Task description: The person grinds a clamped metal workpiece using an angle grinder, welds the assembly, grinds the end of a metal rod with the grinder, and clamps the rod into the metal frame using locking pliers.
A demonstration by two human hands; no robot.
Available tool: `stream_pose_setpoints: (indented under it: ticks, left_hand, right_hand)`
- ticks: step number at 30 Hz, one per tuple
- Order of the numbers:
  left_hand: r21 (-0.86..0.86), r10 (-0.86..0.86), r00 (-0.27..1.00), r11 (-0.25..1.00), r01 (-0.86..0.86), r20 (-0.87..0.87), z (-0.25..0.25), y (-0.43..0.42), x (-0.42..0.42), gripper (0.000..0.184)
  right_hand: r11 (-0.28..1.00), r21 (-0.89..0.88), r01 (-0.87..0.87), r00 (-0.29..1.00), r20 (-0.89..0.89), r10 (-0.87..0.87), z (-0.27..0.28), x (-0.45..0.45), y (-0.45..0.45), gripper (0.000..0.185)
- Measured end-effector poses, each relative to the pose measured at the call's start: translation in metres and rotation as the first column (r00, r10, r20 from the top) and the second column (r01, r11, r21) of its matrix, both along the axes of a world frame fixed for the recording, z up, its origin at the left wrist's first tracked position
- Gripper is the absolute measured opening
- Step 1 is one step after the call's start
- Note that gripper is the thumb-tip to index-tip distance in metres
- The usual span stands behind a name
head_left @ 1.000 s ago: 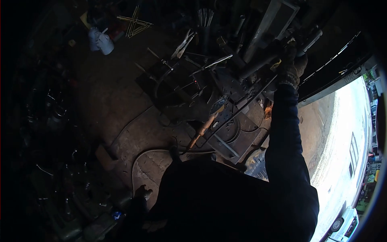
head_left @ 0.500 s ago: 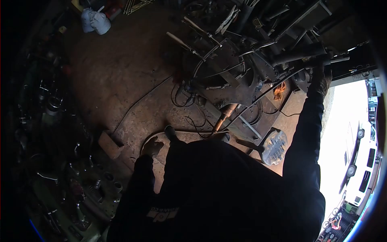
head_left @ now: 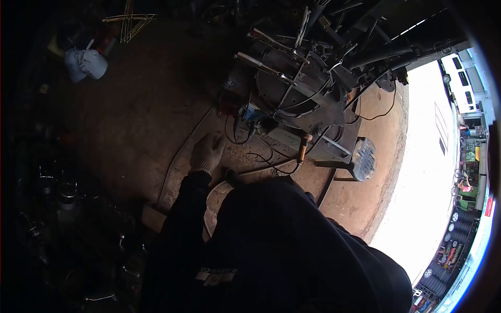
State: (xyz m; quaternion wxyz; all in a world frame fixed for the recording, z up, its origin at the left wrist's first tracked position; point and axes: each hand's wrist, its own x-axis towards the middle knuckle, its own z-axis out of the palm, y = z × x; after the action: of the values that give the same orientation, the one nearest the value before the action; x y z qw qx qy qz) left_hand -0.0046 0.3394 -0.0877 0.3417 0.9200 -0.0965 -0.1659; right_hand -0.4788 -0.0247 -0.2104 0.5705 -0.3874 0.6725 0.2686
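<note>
My left hand [head_left: 207,148], in a work glove, reaches forward low over the dirty floor, its shaded fingers apart and nothing seen in them. It is nearest to a dark cable [head_left: 176,154] on the floor and a black cable loop [head_left: 235,136] beside the workbench. My right hand is out of view. Ahead stands a dark round metal worktable [head_left: 284,86] with locking clamps [head_left: 261,62] and bent rods on it. A tool with an orange-brown handle [head_left: 302,148] hangs at its near side. A small blue-and-white item [head_left: 251,113] sits by the table's left edge.
A stool with a worn metal seat [head_left: 364,159] stands right of the table. A hose [head_left: 224,182] curves near my feet. Dark machinery [head_left: 68,190] lines the left. Pale bags [head_left: 93,63] and yellowish rods [head_left: 130,22] lie at the back left. Bright open ground [head_left: 425,135] is at right.
My left hand has moved forward, up toward the table's left side. My right hand, earlier at the metal parts on the far right, has left the view. The view has turned rightward.
</note>
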Motion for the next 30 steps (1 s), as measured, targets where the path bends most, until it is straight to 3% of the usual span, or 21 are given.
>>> stream_pose_setpoints:
  ticks: [4,6,7,8,9,11,14,19,21,23,26,27,30]
  left_hand:
    - [-0.156,0.044,0.973,0.988,-0.009,0.225,0.047,-0.082,0.037,0.047]
    - [0.064,-0.042,0.994,0.997,0.049,-0.103,0.074,-0.11,0.055,0.055]
    - [0.078,-0.059,0.993,0.995,0.067,-0.101,0.053,-0.118,0.068,0.055]
    - [-0.025,-0.051,0.992,0.999,0.048,-0.114,0.014,-0.12,0.08,0.053]
    - [-0.131,-0.044,0.991,0.991,0.027,-0.13,-0.008,-0.12,0.087,0.051]
    - [-0.143,-0.069,0.991,0.988,0.052,-0.117,0.018,-0.119,0.083,0.048]
    - [-0.245,-0.122,0.981,0.966,0.083,-0.15,0.036,-0.104,0.076,0.042]
    - [-0.507,-0.268,0.931,0.855,0.111,-0.248,0.017,-0.048,0.104,0.034]
    - [-0.49,-0.24,0.903,0.871,0.039,-0.355,0.011,-0.016,0.13,0.032]
    - [-0.446,-0.27,0.908,0.889,0.107,-0.321,0.016,0.016,0.155,0.031]
    - [-0.397,-0.28,0.904,0.907,0.138,-0.324,0.003,0.063,0.189,0.029]
    - [-0.382,-0.268,0.895,0.916,0.122,-0.357,-0.004,0.075,0.199,0.028]
    - [-0.334,-0.254,0.874,0.936,0.114,-0.415,-0.008,0.094,0.216,0.029]
  right_hand:
    - [0.985,0.067,0.156,0.968,0.189,-0.166,-0.001,0.018,0.021,0.032]
    - [0.981,0.055,0.185,0.925,0.328,-0.193,-0.01,0.045,0.014,0.029]
    - [0.986,0.011,0.163,0.905,0.397,-0.154,-0.019,0.06,0.005,0.029]
    - [0.993,-0.064,0.096,0.87,0.49,-0.053,-0.039,0.072,-0.004,0.029]
    - [0.986,-0.097,0.133,0.873,0.483,-0.071,-0.02,0.101,-0.005,0.024]
    - [0.982,-0.144,0.123,0.791,0.612,-0.009,0.007,0.141,-0.006,0.023]
    - [0.953,-0.257,0.161,0.756,0.652,0.048,0.025,0.173,0.007,0.023]
    - [0.94,-0.317,0.124,0.879,0.475,0.044,-0.009,0.152,0.033,0.026]
    - [0.932,-0.317,0.177,0.903,0.429,-0.026,-0.021,0.13,0.065,0.028]
    - [0.928,-0.211,0.308,0.914,0.336,-0.227,-0.021,0.112,0.107,0.033]
    - [0.935,-0.171,0.312,0.944,0.164,-0.285,0.0,0.137,0.174,0.035]
    - [0.953,-0.202,0.228,0.969,0.143,-0.201,-0.011,0.139,0.187,0.04]
    - [0.941,-0.231,0.248,0.959,0.195,-0.205,-0.012,0.186,0.216,0.043]
